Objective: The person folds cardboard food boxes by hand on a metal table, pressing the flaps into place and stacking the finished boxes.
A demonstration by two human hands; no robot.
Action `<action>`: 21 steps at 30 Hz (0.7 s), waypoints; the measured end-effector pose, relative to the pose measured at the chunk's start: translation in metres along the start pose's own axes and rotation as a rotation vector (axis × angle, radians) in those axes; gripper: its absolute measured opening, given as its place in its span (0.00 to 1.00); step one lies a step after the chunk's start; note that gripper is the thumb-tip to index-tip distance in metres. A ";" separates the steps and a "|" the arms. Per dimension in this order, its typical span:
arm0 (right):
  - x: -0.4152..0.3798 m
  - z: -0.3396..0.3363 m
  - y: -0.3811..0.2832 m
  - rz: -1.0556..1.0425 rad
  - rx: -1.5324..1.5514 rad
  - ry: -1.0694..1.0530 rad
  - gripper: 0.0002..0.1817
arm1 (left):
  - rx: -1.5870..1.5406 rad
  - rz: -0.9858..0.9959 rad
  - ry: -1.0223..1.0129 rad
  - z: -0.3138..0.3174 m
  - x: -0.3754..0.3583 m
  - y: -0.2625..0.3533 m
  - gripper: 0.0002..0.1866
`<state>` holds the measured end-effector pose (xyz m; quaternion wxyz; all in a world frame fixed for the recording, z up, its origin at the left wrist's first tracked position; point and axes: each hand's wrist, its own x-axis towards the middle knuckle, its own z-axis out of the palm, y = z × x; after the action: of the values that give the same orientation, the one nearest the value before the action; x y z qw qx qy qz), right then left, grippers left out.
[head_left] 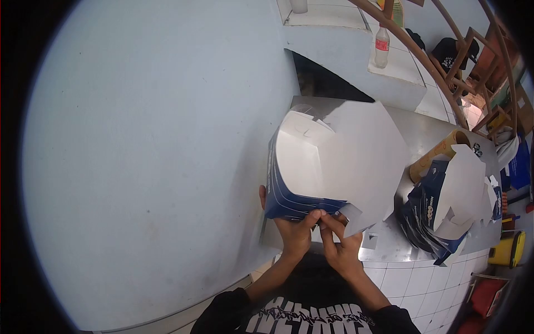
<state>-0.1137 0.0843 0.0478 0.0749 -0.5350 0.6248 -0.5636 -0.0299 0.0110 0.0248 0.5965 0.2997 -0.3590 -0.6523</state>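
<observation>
A blue-and-white cardboard food box (300, 167), partly folded into shape, is tilted in front of me. Its white inside faces up and its large white lid flap spreads out to the right. My left hand (295, 236) is closed on the blue front wall near the lower corner, thumb on the top edge. Close beside it, my right hand (342, 247) pinches the same edge by a small side flap. The thumbs nearly touch, and some fingertips are hidden behind the cardboard.
On the metal table (384, 247) at the right lies a pile of flattened blue-and-white boxes (425, 214) beside a brown cylinder (442, 156). A bare wall (150, 156) fills the left. Behind are steps with a plastic bottle (381, 50), a brown railing (439, 75) and another person (446, 54).
</observation>
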 end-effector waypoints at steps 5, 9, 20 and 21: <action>0.000 -0.011 -0.010 0.048 -0.146 -0.154 0.21 | -0.007 -0.026 0.062 0.011 0.005 0.014 0.65; 0.009 -0.067 -0.060 0.356 -0.016 -0.701 0.27 | 0.117 0.031 0.035 -0.003 0.012 0.008 0.66; 0.092 -0.079 -0.025 0.046 -0.102 -0.698 0.17 | 0.328 0.106 -0.314 -0.010 -0.001 0.008 0.65; 0.094 -0.078 -0.023 0.147 -0.010 -0.852 0.15 | 0.326 0.083 -0.304 -0.011 -0.001 0.009 0.65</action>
<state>-0.1938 0.0670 0.1414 0.3636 -0.6743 0.5772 -0.2827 -0.0153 0.0103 0.0260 0.5057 0.2754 -0.5575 -0.5981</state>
